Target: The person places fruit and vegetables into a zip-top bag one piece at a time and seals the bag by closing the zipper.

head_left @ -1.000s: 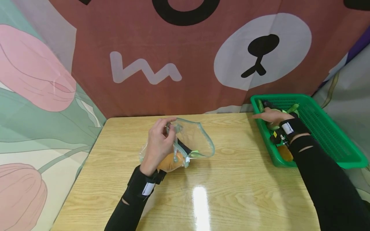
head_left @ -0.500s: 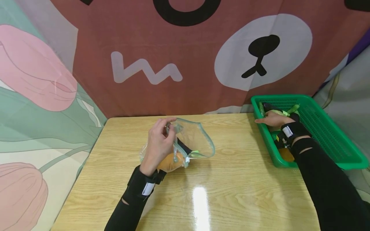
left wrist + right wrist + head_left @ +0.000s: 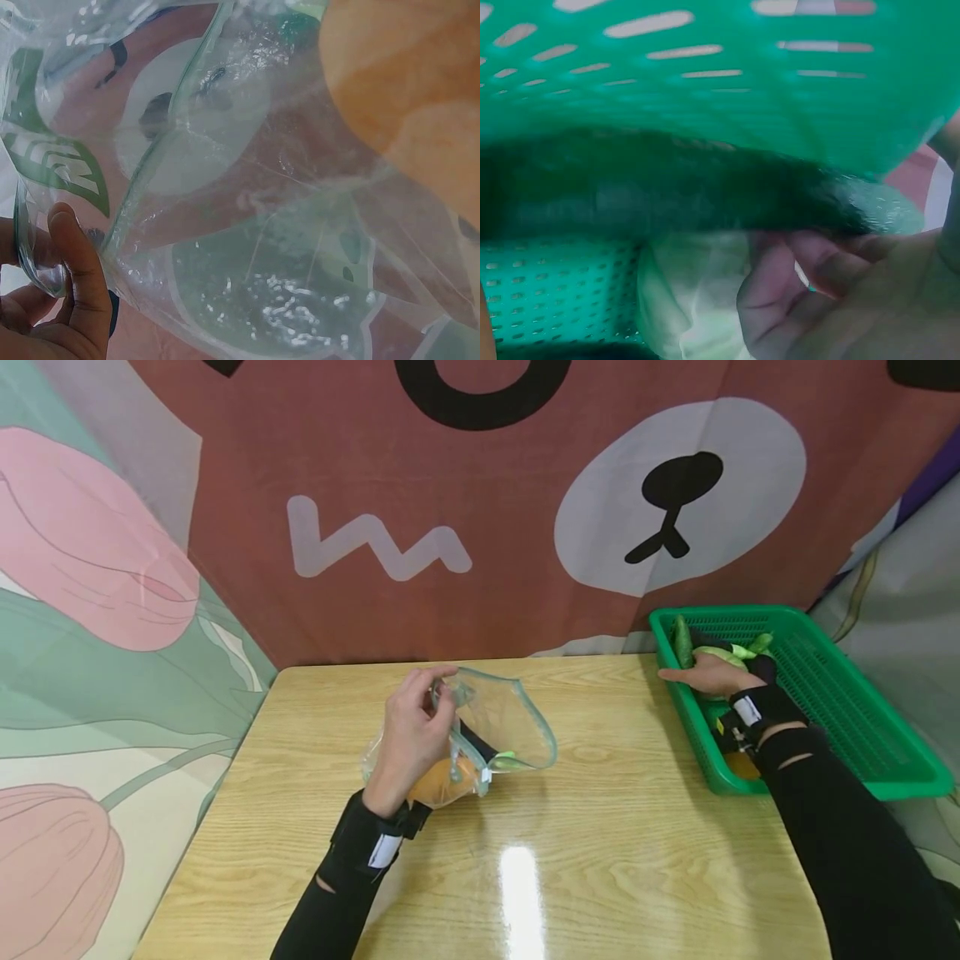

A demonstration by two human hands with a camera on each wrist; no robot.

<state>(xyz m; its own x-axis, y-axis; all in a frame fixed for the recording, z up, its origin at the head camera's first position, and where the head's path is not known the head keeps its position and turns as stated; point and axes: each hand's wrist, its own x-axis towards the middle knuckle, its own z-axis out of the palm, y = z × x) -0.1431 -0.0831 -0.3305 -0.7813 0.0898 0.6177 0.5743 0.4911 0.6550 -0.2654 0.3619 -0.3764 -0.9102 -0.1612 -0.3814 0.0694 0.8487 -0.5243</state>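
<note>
My left hand [image 3: 420, 727] pinches the rim of a clear zip bag [image 3: 517, 718] between thumb and fingers, and its mouth gapes to the right. Inside the bag lie a rounded orange item [image 3: 446, 781] and a dark eggplant [image 3: 477, 739] with a green end. In the left wrist view the thumb [image 3: 79, 262] presses on the bag's edge. My right hand [image 3: 712, 677] reaches into the green basket [image 3: 870, 693], thumb stretched over its left rim. A cucumber [image 3: 667, 184] lies along the basket wall, right above the curled fingers [image 3: 769, 289]; I cannot tell if they grip it. A pale green vegetable [image 3: 694, 292] is beside them.
Dark eggplants [image 3: 763, 667] and a green-tipped vegetable [image 3: 761, 643] lie crowded at the basket's left end. An orange item [image 3: 742, 766] sits near its front corner. The wooden table [image 3: 615, 860] meets a printed cloth [image 3: 375, 618] at its back edge.
My right hand has shifted slightly within the basket, and more of the cucumber and the pale green vegetable shows beside it. My left hand and the bag have stayed put.
</note>
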